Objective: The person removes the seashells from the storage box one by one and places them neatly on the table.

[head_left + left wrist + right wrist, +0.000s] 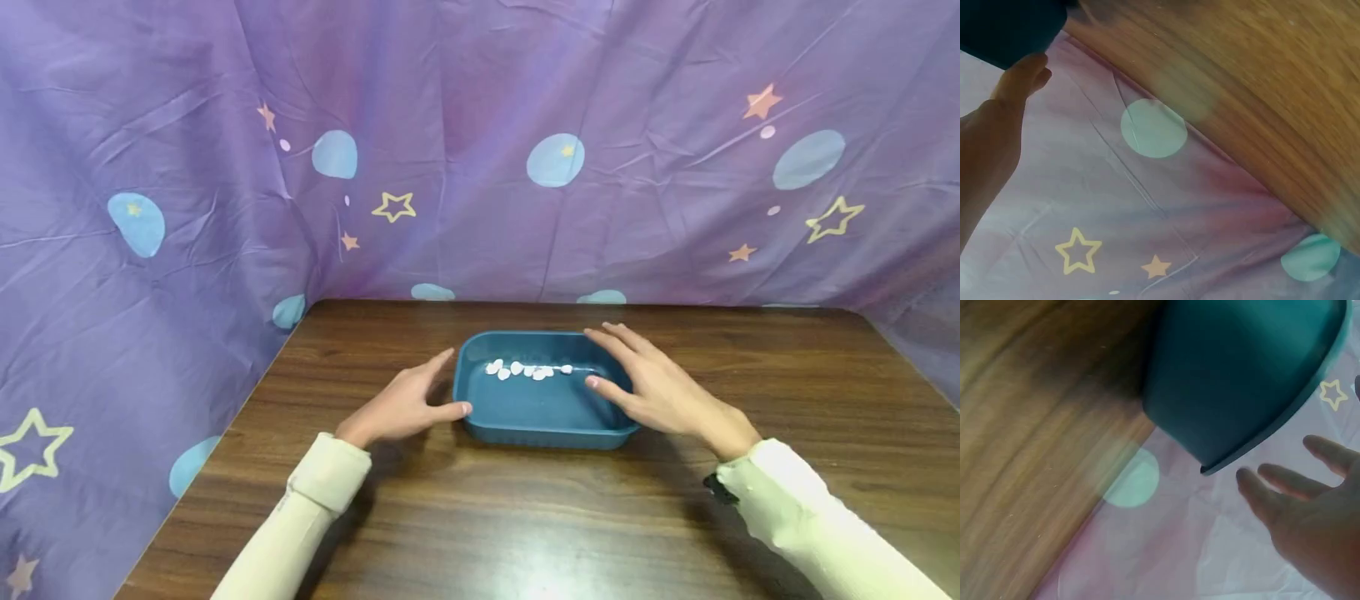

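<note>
A blue-green rectangular plastic tub (551, 423) sits on the wooden table. Several small white roundish pieces (516, 367) lie in an uneven line inside it, towards the back; their kind is too small to tell. At the tub's left end, my left hand (405, 407) has its thumb at the rim and its fingers extended along the outside. My right hand (667, 392) is at the right end, fingers spread and fairly straight, thumb over the inside. In the right wrist view, the right fingertips (1250, 481) appear apart from the tub wall (1222, 381).
The brown wooden table (480, 517) reaches back to a purple cloth (480, 100) printed with stars and blue spots. The same cloth hangs along the left side. Light glares on the table's front part.
</note>
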A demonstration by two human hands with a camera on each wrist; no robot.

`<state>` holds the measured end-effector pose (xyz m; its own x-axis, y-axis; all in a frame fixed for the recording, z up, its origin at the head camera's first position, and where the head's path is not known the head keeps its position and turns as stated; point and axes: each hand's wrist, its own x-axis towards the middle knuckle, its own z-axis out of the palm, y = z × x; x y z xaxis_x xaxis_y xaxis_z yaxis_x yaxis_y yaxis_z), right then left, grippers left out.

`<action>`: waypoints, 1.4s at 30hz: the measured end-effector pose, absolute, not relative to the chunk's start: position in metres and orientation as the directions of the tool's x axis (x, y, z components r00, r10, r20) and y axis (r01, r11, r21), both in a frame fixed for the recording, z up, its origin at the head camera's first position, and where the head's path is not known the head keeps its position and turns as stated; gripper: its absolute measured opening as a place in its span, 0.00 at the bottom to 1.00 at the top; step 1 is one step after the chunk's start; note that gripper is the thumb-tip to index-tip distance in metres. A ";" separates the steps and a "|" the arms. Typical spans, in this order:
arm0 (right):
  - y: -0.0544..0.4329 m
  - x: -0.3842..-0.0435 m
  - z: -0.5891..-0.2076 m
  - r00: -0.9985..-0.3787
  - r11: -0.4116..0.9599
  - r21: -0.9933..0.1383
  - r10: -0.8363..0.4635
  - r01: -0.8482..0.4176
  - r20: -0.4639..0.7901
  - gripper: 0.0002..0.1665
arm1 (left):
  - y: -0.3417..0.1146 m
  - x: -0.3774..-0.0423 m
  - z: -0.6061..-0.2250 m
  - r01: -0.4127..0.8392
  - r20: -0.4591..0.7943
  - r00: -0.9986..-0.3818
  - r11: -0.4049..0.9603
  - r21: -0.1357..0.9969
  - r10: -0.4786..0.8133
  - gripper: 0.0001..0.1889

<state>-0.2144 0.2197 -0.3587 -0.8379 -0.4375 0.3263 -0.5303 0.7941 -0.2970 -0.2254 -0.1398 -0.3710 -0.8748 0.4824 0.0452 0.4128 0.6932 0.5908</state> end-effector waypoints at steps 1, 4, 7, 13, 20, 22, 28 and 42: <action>0.219 -0.216 -0.357 -0.835 0.779 -0.316 -0.452 -0.541 0.315 0.38 | -0.139 -0.226 -0.371 0.418 0.052 -0.869 0.674 0.609 0.492 0.50; 0.217 -0.223 -0.352 -0.822 0.745 -0.351 -0.489 -0.567 0.292 0.37 | -0.138 -0.228 -0.370 0.402 0.042 -0.856 0.614 0.679 0.515 0.49; 0.216 -0.229 -0.349 -0.815 0.728 -0.366 -0.515 -0.579 0.265 0.36 | -0.137 -0.229 -0.371 0.356 0.007 -0.853 0.574 0.737 0.521 0.48; 0.214 -0.238 -0.344 -0.814 0.722 -0.388 -0.557 -0.572 0.163 0.33 | -0.135 -0.228 -0.374 0.303 -0.020 -0.853 0.526 0.794 0.521 0.48; 0.208 -0.249 -0.331 -0.752 0.679 -0.422 -0.659 -0.601 0.011 0.29 | -0.133 -0.229 -0.375 0.312 -0.003 -0.846 0.500 0.808 0.533 0.48; 0.205 -0.253 -0.326 -0.738 0.676 -0.434 -0.673 -0.595 -0.036 0.29 | -0.134 -0.230 -0.375 0.310 -0.010 -0.848 0.511 0.801 0.530 0.49; 0.198 -0.267 -0.316 -0.725 0.702 -0.432 -0.674 -0.566 -0.146 0.30 | -0.135 -0.230 -0.377 0.309 -0.027 -0.846 0.531 0.789 0.532 0.49; 0.173 -0.302 -0.315 -0.649 0.722 -0.556 -0.661 -0.412 -0.377 0.30 | -0.136 -0.233 -0.372 0.359 -0.022 -0.827 0.557 0.749 0.562 0.48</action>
<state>-0.3018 0.1732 -0.3152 -0.6489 -0.6612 -0.3765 -0.4124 0.7215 -0.5561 -0.2332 -0.1356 -0.3724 -0.8265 0.5624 -0.0224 0.3589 0.5573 0.7488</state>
